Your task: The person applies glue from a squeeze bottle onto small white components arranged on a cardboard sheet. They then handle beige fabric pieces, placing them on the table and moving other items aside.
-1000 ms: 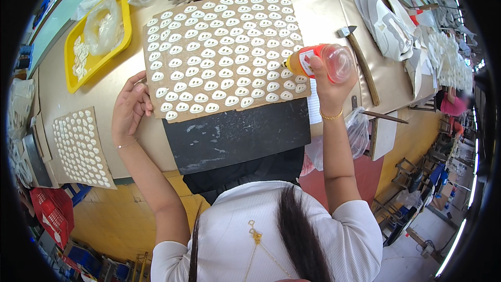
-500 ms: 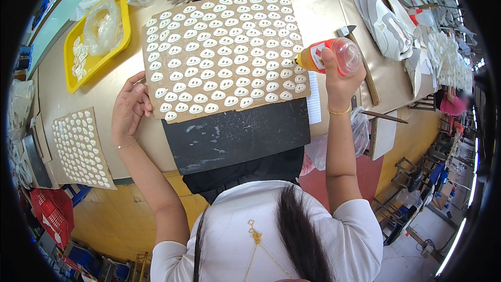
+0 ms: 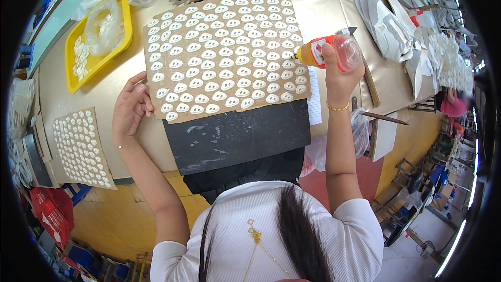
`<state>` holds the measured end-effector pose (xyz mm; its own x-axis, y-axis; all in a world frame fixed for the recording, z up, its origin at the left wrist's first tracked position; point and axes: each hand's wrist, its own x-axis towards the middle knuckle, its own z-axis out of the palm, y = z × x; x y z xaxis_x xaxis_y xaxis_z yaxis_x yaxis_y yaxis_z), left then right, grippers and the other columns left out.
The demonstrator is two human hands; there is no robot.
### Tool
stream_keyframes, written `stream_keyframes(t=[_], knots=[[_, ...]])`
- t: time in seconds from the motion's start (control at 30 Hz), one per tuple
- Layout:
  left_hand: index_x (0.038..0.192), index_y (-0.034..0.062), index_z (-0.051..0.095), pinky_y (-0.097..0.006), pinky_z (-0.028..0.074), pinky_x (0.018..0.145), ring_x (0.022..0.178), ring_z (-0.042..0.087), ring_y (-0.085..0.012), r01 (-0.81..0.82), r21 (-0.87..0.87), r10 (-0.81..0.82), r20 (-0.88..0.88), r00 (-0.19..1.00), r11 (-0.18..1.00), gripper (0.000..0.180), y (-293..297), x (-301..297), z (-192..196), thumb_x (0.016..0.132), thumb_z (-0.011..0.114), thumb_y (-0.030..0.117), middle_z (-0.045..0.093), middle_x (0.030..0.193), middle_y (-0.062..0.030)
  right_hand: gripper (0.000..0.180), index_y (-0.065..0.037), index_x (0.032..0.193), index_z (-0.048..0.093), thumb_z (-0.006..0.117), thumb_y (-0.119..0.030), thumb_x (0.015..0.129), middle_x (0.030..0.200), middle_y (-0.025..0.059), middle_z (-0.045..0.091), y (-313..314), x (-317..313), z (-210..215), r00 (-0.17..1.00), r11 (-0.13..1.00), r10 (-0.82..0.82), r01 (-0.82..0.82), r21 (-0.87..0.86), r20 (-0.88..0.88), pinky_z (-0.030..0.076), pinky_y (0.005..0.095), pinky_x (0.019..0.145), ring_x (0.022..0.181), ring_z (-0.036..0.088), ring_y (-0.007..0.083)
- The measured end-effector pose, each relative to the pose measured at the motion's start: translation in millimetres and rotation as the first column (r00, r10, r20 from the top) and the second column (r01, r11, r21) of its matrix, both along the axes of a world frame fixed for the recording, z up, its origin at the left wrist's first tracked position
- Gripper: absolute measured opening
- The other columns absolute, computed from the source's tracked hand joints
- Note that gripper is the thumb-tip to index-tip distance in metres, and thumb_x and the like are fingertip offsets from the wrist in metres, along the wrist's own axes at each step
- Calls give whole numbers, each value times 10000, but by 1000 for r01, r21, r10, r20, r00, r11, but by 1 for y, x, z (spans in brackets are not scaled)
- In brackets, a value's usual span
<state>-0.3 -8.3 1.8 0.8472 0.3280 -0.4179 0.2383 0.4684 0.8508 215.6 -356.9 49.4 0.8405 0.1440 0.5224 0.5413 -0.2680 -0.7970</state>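
A brown cardboard sheet (image 3: 183,75) bears rows of small white rounded pieces (image 3: 226,63), each with two holes. It lies partly over a black board (image 3: 240,136). My right hand (image 3: 342,76) is wrapped round a squeeze bottle (image 3: 324,52) with amber contents and a red-and-white label. The bottle is tipped sideways, its dark nozzle pointing left over the pieces near the sheet's right edge. My left hand (image 3: 133,107) rests at the sheet's left edge, fingers loosely curled and apart, with the fingertips by the cardboard; any contact underneath is hidden.
A yellow tray (image 3: 129,31) with white pieces and a plastic bag stands far left. Nearer is a second card of pieces (image 3: 83,149). On the right lie a hammer (image 3: 371,81), a pointed tool (image 3: 385,118) and white shoe parts (image 3: 389,29). Lined paper (image 3: 314,99) sticks out beside the sheet.
My right hand and the bottle have shifted slightly away from me, so the nozzle is at a spot a little farther up the sheet's right side. My left hand stays put.
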Motion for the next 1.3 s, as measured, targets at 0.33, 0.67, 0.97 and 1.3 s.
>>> stream_keyframes(t=[0.33, 0.67, 0.97, 1.3], knots=[[1264, -30, 408, -194, 476, 447, 564, 569, -94, -2, 6, 2, -14, 1000, 1000, 372, 0, 0, -1, 930, 492, 111, 568, 832, -78, 304, 9, 849, 639, 804, -211, 718, 796, 47, 623, 11, -6, -6, 998, 998, 57, -57, 27, 2, 465, 231, 619, 680, 587, 113], [1262, -34, 409, -195, 477, 449, 568, 568, -93, 0, 9, 0, -8, 1000, 1000, 376, 0, 0, 0, 929, 496, 117, 562, 814, -75, 307, 5, 838, 650, 794, -242, 729, 784, 56, 636, 13, 11, -2, 995, 996, 26, -18, -85, 99, 470, 239, 598, 669, 602, 126], [1265, -32, 404, -195, 484, 454, 571, 570, -93, 6, 9, -6, 1, 1000, 1000, 382, 1, -1, -2, 928, 500, 119, 566, 839, -82, 295, 12, 850, 650, 783, -228, 745, 784, 59, 641, 1, 8, 1, 999, 997, -9, 12, -80, 44, 477, 238, 646, 703, 608, 131], [1265, -27, 410, -189, 471, 449, 573, 569, -93, 7, 11, -7, -9, 1000, 1000, 374, 0, 0, 1, 933, 496, 123, 556, 817, -67, 235, -81, 939, 554, 591, -311, 907, 879, 5, 581, 4, 17, 3, 923, 721, 178, 115, 684, -342, 494, 226, 695, 825, 586, 57]])
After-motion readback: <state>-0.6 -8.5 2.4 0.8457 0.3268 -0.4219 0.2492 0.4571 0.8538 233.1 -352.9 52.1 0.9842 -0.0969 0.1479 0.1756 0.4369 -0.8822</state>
